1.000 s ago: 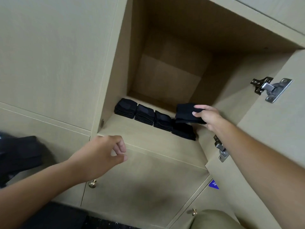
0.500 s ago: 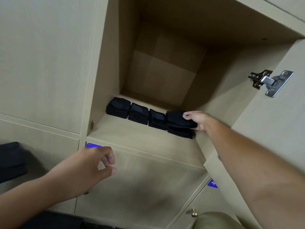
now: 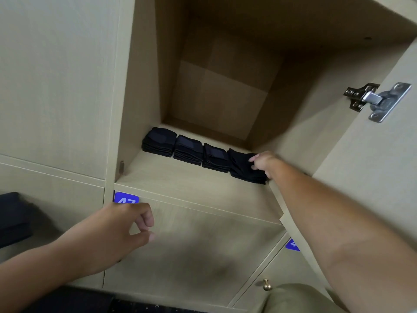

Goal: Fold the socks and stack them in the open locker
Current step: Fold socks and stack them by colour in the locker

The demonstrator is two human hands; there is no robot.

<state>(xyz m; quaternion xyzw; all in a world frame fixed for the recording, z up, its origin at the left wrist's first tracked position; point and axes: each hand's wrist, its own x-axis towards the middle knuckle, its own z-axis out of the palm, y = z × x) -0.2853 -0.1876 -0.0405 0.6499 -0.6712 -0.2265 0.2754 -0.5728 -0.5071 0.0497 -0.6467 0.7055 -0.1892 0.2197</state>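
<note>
Our right hand (image 3: 262, 163) rests with curled fingers on the top folded black sock (image 3: 244, 164) of the rightmost stack in the open locker (image 3: 203, 186) — our left hand (image 3: 112, 236), loosely curled, holds nothing — and pulling away carelessly could drag this sock off its stack.

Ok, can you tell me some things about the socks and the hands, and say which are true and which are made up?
1. Four piles of black socks sit in a row in the open locker. True.
2. The right hand touches the leftmost pile. False: it rests on the rightmost pile.
3. The left hand holds a sock. False: it holds nothing, fingers loosely curled, in front of the door below.
4. A blue number tag shows on the door below the locker. True.
5. The locker door is closed. False: it stands open, its hinge showing.
</note>
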